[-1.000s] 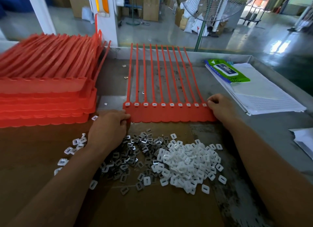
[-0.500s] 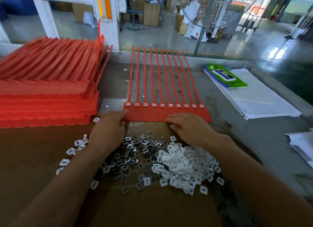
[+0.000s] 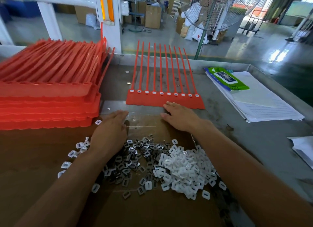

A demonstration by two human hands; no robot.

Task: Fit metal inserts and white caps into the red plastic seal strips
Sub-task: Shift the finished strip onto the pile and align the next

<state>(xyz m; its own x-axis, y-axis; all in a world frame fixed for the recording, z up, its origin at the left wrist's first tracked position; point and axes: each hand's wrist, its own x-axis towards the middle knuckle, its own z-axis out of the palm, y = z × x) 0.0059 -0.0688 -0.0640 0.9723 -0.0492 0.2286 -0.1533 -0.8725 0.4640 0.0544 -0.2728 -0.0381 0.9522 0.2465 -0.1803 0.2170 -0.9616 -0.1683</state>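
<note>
Around us, a tall stack of red strips (image 3: 47, 98) fills the left of the metal table (image 3: 254, 142), its tails fanning away toward a white post (image 3: 108, 6) with an orange reflector. On the right lies a sheaf of lined papers (image 3: 264, 101) with a green wipes pack (image 3: 228, 78) on its far end, and a standing fan (image 3: 220, 10) rises beyond the table's far rim. A brown cardboard sheet (image 3: 152, 208) covers the near part of the table. On it, between our forearms, sit two heaps that touch and mix at their edge: dark metal inserts (image 3: 133, 159) on the left and white caps (image 3: 184, 169) on the right, with a few stray caps scattered past our left wrist. Nothing lies over the single red seal strip sheet (image 3: 165, 100) in front of us. It lies flat just beyond the cardboard, its ten tails pointing away, and a row of fitted caps (image 3: 161, 93) sits along the top of its wide band, one at the foot of each tail. Our right hand (image 3: 179, 116) lies palm down with fingers straight and slightly spread, the fingertips touching the near edge of the band and holding nothing. Our left hand (image 3: 110, 130) is also palm down with straight fingers and empty, its tips just short of the band's near left corner. We cannot tell whether it rests on the cardboard.
</note>
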